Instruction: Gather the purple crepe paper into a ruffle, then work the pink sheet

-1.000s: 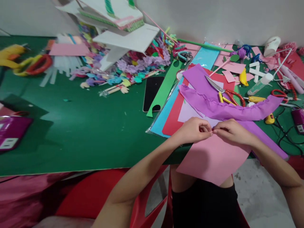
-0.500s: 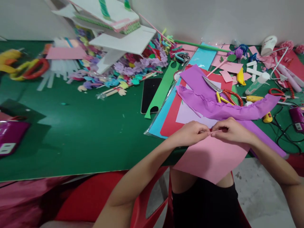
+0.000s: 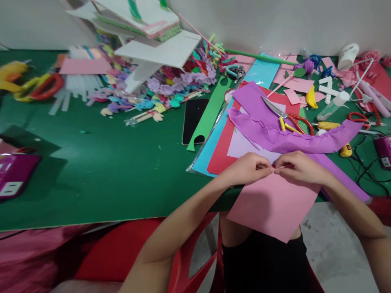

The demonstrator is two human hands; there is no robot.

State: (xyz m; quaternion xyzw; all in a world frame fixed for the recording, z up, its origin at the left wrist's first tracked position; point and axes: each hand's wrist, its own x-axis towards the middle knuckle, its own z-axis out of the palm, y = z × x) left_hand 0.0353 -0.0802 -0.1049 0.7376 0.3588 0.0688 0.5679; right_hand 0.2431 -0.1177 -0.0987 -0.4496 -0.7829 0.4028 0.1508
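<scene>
A pink paper sheet [image 3: 277,207] hangs from my fingers over my lap, at the table's front edge. My left hand [image 3: 253,167] pinches its top edge between thumb and fingers. Right beside it, my right hand [image 3: 297,166] pinches the same edge, which looks folded or rolled into a narrow strip there. The fingertips nearly touch each other. Just beyond my hands lies a gathered purple paper strip [image 3: 293,138], over a stack of purple, red and blue sheets. Scissors with red handles [image 3: 301,124] rest behind that strip.
A black phone [image 3: 191,122] and a green strip with round cutouts [image 3: 210,112] lie left of the stack. Colourful craft flowers [image 3: 171,87] are heaped under a white board model [image 3: 161,49]. A glue bottle [image 3: 332,106] and a purple power strip [image 3: 383,150] are at right.
Both hands have shifted slightly right, with the fingertips closer together. The pink sheet has swung a little, its lower corner now farther right and lower.
</scene>
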